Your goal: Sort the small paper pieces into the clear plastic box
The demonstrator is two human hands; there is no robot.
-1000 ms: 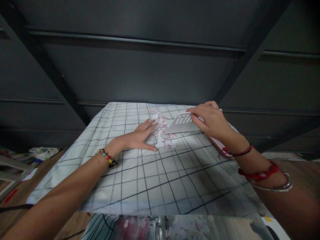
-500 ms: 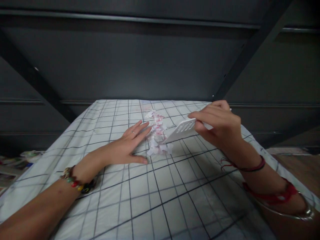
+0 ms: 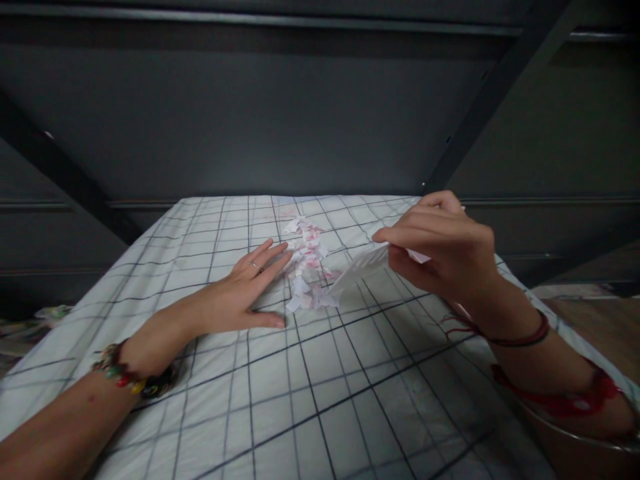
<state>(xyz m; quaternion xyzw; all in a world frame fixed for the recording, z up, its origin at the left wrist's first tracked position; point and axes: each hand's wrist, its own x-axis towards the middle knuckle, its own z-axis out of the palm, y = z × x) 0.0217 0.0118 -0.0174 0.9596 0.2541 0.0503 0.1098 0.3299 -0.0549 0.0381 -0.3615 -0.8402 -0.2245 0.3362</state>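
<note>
Grey panelling [image 3: 300, 120] stands beyond cloth [image 3: 273, 400] and scraps [image 3: 312, 254].

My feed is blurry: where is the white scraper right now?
In the head view, the scraper is right of centre, in the right hand, its lower edge beside the paper scraps.

The one camera is worn on the person's head and looks forward and down. It is rather near: the left hand [image 3: 245, 287] and the right hand [image 3: 443, 247] reach in from the lower corners. The cloth [image 3: 280, 400] spreads below the camera, and dark panels [image 3: 280, 113] fill the upper part.
</note>
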